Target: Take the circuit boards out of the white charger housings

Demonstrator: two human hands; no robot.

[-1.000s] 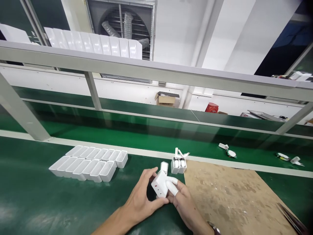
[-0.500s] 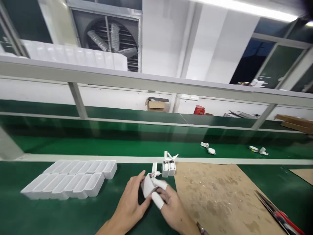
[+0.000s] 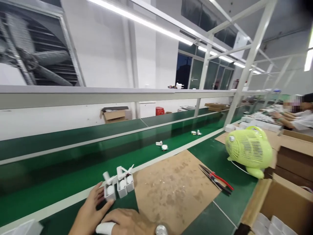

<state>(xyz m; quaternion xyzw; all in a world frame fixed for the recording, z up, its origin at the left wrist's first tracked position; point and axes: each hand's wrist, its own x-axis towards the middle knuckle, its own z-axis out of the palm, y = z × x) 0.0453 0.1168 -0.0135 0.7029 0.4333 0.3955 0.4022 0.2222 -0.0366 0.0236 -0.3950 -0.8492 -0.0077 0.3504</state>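
The left hand (image 3: 89, 212) grips the left box (image 3: 110, 193), apparently set beside two white boxes (image 3: 122, 188) but not released; the right hand (image 3: 128, 223) lies flat, empty.

- Left hand (image 3: 89, 212): wrist cut off at the bottom edge; whether it grips the case (image 3: 110, 192) cannot be told.
- Right hand (image 3: 127, 223) and watch (image 3: 161, 230): cut by the bottom edge.
- Tray (image 3: 21, 228): only a corner shows, bottom left.
- Wall fan (image 3: 34, 62): blurred, cut by the left edge.
- Parts (image 3: 161, 145) on the belt (image 3: 73, 153): too small to tell.
- Box (image 3: 274, 225), bottom right: cut off, contents unclear.
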